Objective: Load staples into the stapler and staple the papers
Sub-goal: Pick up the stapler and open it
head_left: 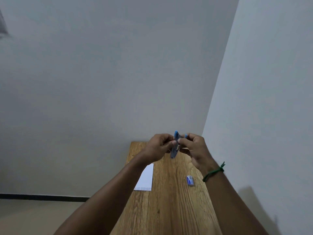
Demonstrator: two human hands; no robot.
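Head view: blue stapler (176, 144) held up above the far end of the wooden tabletop (169, 209), between both hands, in front of the grey wall (118, 73). Long axis close to upright, tilted slightly, upper blue end toward the wall, lower end pointing down at the tabletop. Appears hinged open, a second blue tip showing just right of the main body; staples inside too small to tell. Left hand (158, 147) closed around the stapler from the left, thumb pressed on its middle. Right hand (194, 149) pinching it from the right, fingers curled; green thread band (214, 172) on that wrist. White papers (145, 178) flat on the left part of the tabletop, partly hidden by the left forearm. Small staple box (190, 180) lying near the right edge, well apart from the papers
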